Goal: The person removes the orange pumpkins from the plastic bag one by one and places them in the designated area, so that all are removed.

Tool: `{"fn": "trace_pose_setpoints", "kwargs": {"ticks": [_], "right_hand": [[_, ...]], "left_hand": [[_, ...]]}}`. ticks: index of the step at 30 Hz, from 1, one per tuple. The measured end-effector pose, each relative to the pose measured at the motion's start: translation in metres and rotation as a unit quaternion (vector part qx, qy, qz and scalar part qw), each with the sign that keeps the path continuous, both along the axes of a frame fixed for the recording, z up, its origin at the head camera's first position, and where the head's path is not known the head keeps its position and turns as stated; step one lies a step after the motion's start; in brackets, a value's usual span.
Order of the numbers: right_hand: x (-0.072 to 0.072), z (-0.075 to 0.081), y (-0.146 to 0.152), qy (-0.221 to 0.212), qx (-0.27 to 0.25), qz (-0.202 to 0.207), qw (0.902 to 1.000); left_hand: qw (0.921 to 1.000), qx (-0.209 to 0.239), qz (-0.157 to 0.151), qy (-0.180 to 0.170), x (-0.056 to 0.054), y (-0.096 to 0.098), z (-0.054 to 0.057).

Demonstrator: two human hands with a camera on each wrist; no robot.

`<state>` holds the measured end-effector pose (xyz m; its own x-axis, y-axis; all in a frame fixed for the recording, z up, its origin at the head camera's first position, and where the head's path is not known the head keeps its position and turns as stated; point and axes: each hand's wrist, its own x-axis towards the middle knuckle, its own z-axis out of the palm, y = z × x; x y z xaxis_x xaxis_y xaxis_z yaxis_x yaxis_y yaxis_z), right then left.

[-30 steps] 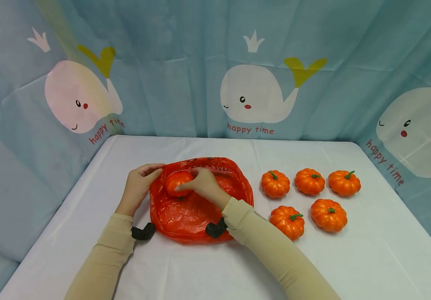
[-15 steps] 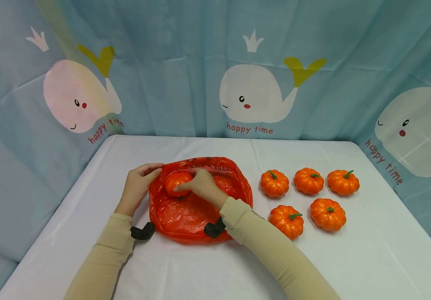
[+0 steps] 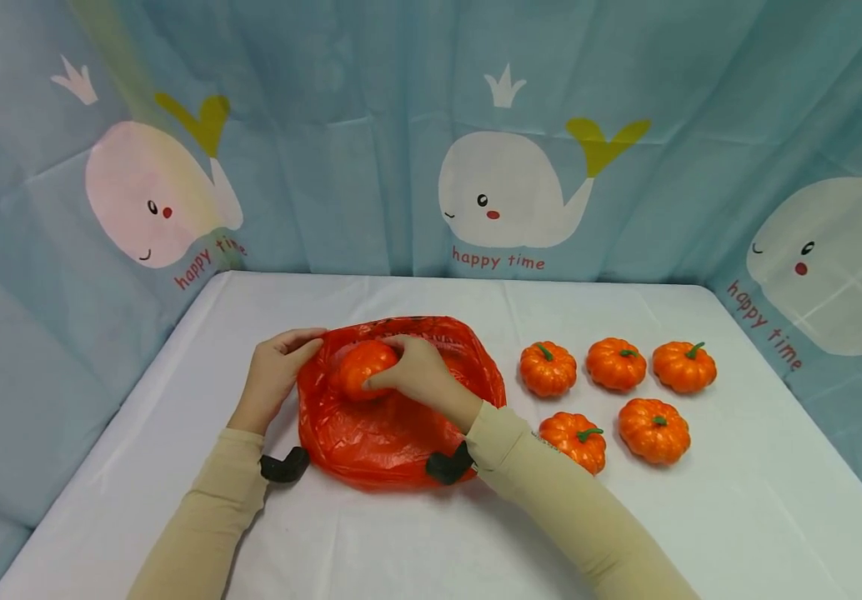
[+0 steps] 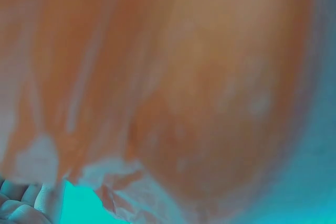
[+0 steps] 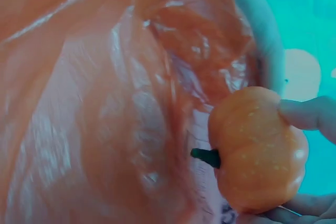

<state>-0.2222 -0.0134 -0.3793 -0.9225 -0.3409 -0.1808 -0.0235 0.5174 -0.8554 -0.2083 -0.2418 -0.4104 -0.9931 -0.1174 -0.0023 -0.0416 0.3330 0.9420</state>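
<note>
A red plastic bag (image 3: 382, 446) lies mouth-up on the white table, its rim spread wide. At its left rim my left hand (image 3: 273, 371) grips the plastic. My right hand (image 3: 423, 375) holds a small orange pumpkin (image 3: 362, 372) over the left part of the bag's mouth. In the right wrist view, thumb and fingers pinch the pumpkin (image 5: 257, 150) from two sides, its green stem pointing left toward the bag (image 5: 105, 119). The bag's blurred side (image 4: 210, 87) fills most of the left wrist view, with a few fingers (image 4: 23, 205) at the lower left.
Several more orange pumpkins with green stems stand right of the bag, three in a back row, such as the middle one (image 3: 616, 364), and others in front (image 3: 654, 431). A blue curtain with whale prints (image 3: 371, 167) hangs behind and beside the white table (image 3: 371, 542).
My right hand has shifted slightly right with the pumpkin, which now looks larger and turned, with its stem out of sight in the head view. The left hand keeps its place at the rim.
</note>
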Motion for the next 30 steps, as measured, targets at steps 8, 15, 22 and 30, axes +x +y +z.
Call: {"fn": "trace_pose_setpoints", "kwargs": {"ticks": [8, 15, 22, 30], "right_hand": [[0.003, 0.012, 0.021, 0.026, 0.042, 0.007, 0.9988], [0.006, 0.015, 0.027, 0.031, 0.065, 0.027, 0.997], [0.01, 0.015, 0.025, 0.042, 0.085, 0.053, 0.9941], [0.011, 0.007, 0.023, 0.058, 0.09, 0.075, 0.9914]], "left_hand": [[0.9999, 0.009, -0.005, 0.002, 0.002, 0.0, 0.0], [1.0, -0.002, -0.003, 0.006, 0.0, 0.0, 0.001], [1.0, 0.001, 0.0, 0.001, -0.001, 0.0, 0.001], [1.0, 0.001, -0.003, 0.002, -0.001, 0.0, 0.0]]}}
